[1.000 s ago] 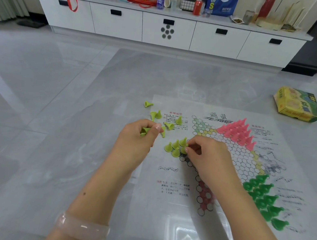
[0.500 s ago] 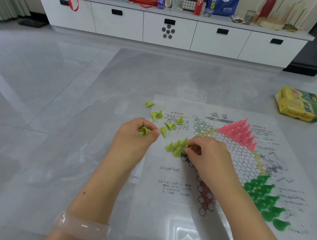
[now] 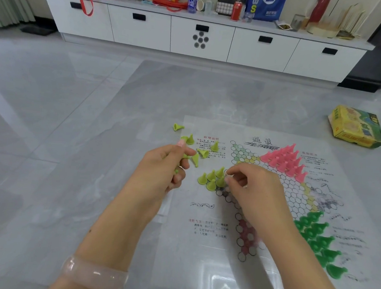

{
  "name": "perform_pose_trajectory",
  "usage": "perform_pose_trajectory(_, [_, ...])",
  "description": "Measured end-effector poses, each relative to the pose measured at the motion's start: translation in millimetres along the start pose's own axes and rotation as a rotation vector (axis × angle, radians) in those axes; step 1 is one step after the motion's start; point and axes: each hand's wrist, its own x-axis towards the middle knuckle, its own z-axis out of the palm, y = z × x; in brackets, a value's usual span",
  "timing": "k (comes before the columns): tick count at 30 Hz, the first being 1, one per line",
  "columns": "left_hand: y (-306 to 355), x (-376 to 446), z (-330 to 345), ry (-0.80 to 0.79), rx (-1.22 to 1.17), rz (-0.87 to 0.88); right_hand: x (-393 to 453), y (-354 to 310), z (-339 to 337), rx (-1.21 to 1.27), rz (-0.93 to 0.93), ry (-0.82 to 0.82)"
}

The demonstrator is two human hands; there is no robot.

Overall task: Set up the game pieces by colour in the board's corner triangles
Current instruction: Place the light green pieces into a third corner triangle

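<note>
- The grey tiled floor (image 3: 51,116) fills most of the frame; its whole left half is open, with only the left forearm crossing it.
- A long white cabinet (image 3: 201,39) runs across the top of the frame, its top crowded with bags, bottles and cans, well apart from the play area.
- The game board (image 3: 247,216), a thin printed sheet, lies flat on the floor at lower centre and right; its upper edge and left edge show plainly, while its lower right runs out of frame.
- A yellow box (image 3: 355,127) sits on the floor at right, beyond the board's upper right corner and apart from it.
- The left hand (image 3: 160,171), at centre just off the board's left edge, has its grip clenched round a few light green pieces, one tip poking out below the fingers.
- The right hand (image 3: 251,189) rests over the board's middle, fingertips pinched at the edge of the placed cluster; whether the grip holds a piece I cannot tell.
- The pink pieces (image 3: 285,161) stand packed in the upper right triangle.
- The dark green pieces (image 3: 318,241) fill the triangle at lower right.
- The placed light green cluster (image 3: 212,179) stands upright in the left triangle, touching one another.
- Loose light green pieces (image 3: 203,153) lie scattered near the board's upper left corner, some tipped over, one (image 3: 178,127) off the sheet.
- A pale bangle (image 3: 95,273) circles the left wrist at the bottom.
</note>
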Motion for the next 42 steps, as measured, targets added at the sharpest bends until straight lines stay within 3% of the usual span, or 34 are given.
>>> perform_pose_trajectory(3, [1, -1, 1, -0.067, -0.076, -0.003, -1, -10, -3, 0.26, 0.071, 0.021])
perform_pose_trajectory(7, [-1, -3, 3, -0.141, -0.059, 0.01, -6, -25, -3, 0.639, 0.186, -0.114])
perform_pose_trajectory(18, [-3, -9, 12, -0.211, 0.097, 0.016, -7, -28, -7, 0.906, 0.228, -0.222])
perform_pose_trajectory(22, [-5, -7, 13, -0.178, 0.142, -0.001, -6, -27, -8, 0.831, 0.187, -0.121])
perform_pose_trajectory(27, [-4, 0, 9, -0.057, 0.029, -0.111, -1, -9, -17, 0.477, 0.107, 0.019])
perform_pose_trajectory(33, [-1, 2, 5, -0.056, -0.155, -0.16, -5, 2, -16, 0.117, 0.053, -0.063])
perform_pose_trajectory(42, [-3, 3, 4, -0.023, -0.112, -0.147, -7, 2, -3, -0.045, 0.029, -0.125])
